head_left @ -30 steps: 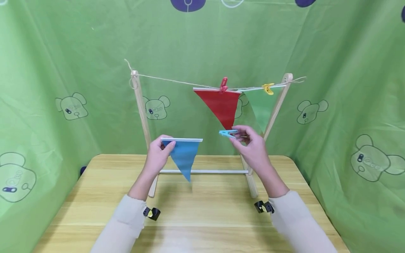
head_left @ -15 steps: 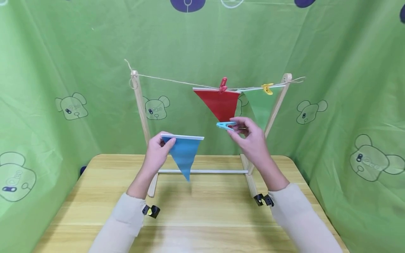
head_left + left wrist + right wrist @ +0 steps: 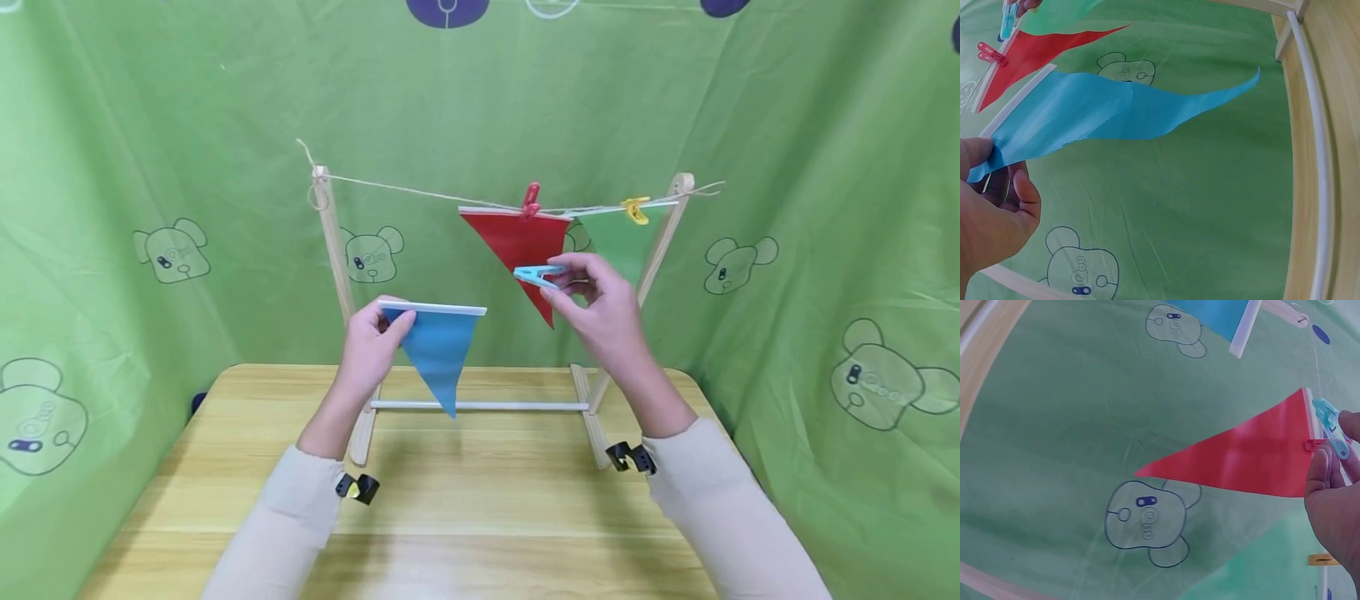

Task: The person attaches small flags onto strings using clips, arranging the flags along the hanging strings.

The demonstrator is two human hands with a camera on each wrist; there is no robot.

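Observation:
My left hand pinches a blue triangular pennant by the left end of its white top strip, thumb in front. The pennant hangs point down, below the string and in front of it. My right hand pinches a light blue clothespin by its handle ends, its nose toward the left. In the head view the clothespin overlaps a red pennant, which hangs from the string under a red clothespin. A green pennant hangs farther right, under a yellow clothespin.
The string runs between two wooden posts, a left post and a right post. A white crossbar joins them low down over the wooden table. Green printed cloth surrounds the table.
Both hands have risen, the right one more, lifting the light blue clothespin across the red pennant. The blue pennant has come up with the left hand, its strip tilting slightly down to the right.

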